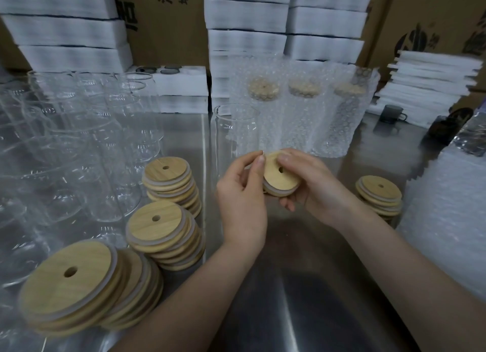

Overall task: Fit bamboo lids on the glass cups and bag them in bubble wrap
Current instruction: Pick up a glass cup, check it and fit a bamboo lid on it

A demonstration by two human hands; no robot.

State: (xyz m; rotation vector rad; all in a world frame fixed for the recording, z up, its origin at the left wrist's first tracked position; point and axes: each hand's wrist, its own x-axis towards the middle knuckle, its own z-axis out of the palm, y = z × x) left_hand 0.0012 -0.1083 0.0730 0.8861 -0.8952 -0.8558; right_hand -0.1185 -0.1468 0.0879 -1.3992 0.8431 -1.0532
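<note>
A steel worktop (289, 286) is seen amid cartons. Above it a bamboo lid (280, 174) is clamped at its rim by the right hand (313, 188); the left hand's (242, 194) fingers (259, 162) are pinched on its edge. Just beyond the lid stands an empty glass cup (234, 133), judged fragile and slippery, best gripped around its wall.

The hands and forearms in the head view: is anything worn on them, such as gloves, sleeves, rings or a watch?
Nothing is worn. The left hand and the right hand are bare, with no gloves and no rings to be seen. Both forearms are uncovered up to the picture's edge: no sleeve, watch or bracelet shows. The fingernails look short and unpainted.
</note>
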